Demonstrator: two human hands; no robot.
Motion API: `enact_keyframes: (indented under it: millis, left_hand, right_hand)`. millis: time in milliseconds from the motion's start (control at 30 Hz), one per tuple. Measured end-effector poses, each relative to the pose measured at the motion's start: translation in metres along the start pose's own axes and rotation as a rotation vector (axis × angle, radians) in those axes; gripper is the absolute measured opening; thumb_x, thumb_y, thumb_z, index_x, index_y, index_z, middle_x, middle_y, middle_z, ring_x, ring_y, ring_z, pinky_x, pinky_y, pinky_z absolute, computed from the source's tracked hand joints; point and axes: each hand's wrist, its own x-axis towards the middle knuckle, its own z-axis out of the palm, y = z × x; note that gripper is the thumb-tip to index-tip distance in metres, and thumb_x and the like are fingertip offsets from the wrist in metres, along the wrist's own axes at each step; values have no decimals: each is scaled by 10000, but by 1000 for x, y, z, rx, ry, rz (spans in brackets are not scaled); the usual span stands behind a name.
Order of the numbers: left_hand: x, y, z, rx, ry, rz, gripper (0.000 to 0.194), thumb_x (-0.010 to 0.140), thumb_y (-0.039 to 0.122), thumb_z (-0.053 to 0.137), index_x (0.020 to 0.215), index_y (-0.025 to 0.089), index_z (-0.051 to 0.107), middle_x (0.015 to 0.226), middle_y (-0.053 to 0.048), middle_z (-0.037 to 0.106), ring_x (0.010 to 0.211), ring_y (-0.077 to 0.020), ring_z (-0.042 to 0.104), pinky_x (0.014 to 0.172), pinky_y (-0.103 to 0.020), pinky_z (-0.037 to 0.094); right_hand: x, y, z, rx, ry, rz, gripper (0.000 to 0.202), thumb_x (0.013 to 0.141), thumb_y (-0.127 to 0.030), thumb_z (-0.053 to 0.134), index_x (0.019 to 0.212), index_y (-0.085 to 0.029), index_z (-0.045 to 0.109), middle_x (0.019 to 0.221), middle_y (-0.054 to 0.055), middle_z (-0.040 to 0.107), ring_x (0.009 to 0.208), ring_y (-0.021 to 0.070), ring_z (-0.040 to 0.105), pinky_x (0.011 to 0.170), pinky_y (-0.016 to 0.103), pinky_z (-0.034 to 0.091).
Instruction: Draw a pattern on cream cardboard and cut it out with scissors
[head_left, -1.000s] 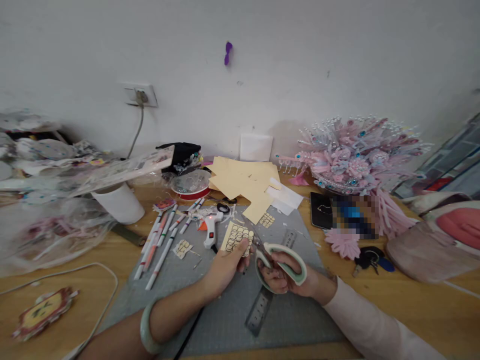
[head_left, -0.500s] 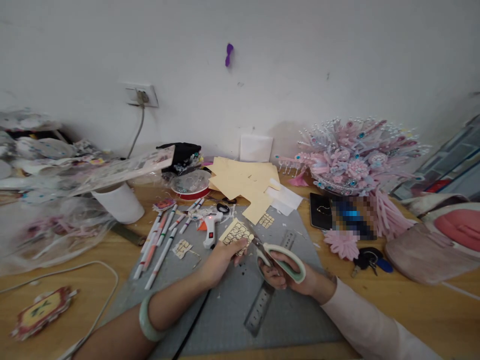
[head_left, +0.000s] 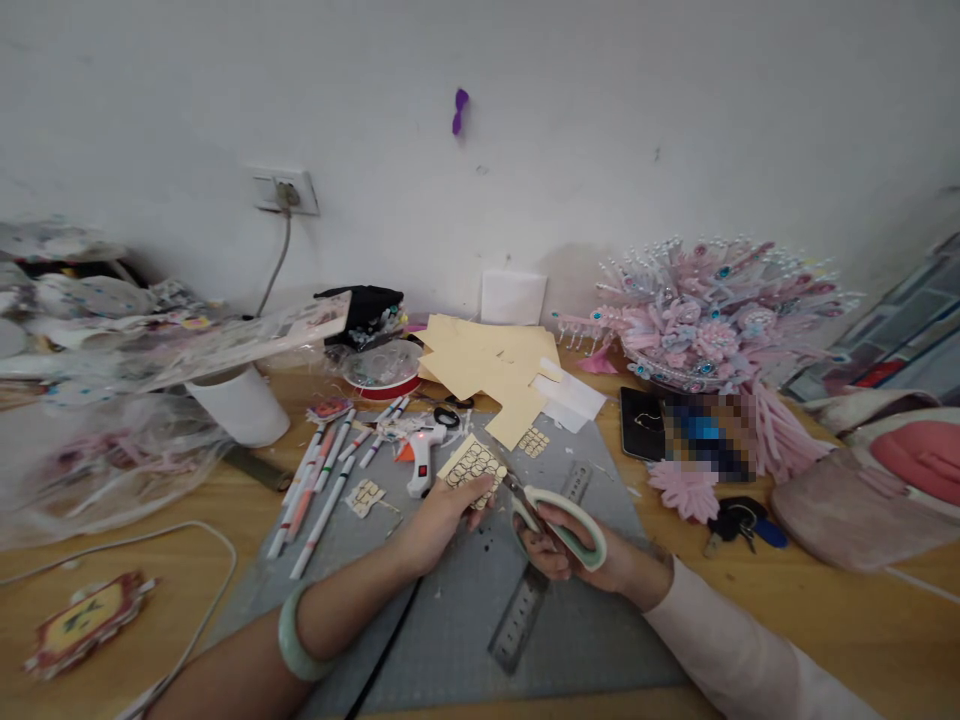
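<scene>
A cream piece of paper [head_left: 466,462] covered in black drawn loops is pinched in my left hand [head_left: 447,515], thumb on top. My right hand [head_left: 574,545] grips a pair of scissors [head_left: 576,537] with white and pale green handles, fingers through the loops. The scissor blades point left and meet the right edge of the patterned paper; how far they are parted is hard to make out. Beneath the right hand, a clear ruler [head_left: 517,620] lies slantwise on the grey cutting mat [head_left: 592,650]. Small dark scraps lie on the mat between the hands.
A white glue gun [head_left: 422,460] lies behind my left hand, with several markers [head_left: 322,530] to its left. Cream card sheets [head_left: 487,355] lie at the back. A pink beaded headdress [head_left: 697,320], keys [head_left: 739,525] and a phone [head_left: 641,420] are at the right.
The scissor handles have drawn slightly closer together and shifted a little left. My left hand keeps the paper in nearly the same place.
</scene>
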Motion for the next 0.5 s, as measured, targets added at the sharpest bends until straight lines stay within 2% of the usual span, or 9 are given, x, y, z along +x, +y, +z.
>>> enact_keyframes:
  millis: [300,500]
  left_hand:
    - [1,3,-2,-44,-48,-31,258,655,408,556,582,181,456,506,43,434,452,-86,308,422,-210,221]
    - [2,4,-8,-41,-101,-57,231,625,373,548,527,189,449,464,37,405,428,-87,284,405,-223,183]
  right_hand:
    - [-2,-4,-2,-40,-29,24,396,716,-470,678,848,-115,561,584,-65,366,418,13,246,399,201,113]
    - [-3,-3,-2,-87,-11,6,392,708,-458,689,867,-121,568,580,-64,373,422,21,245,392,193,125]
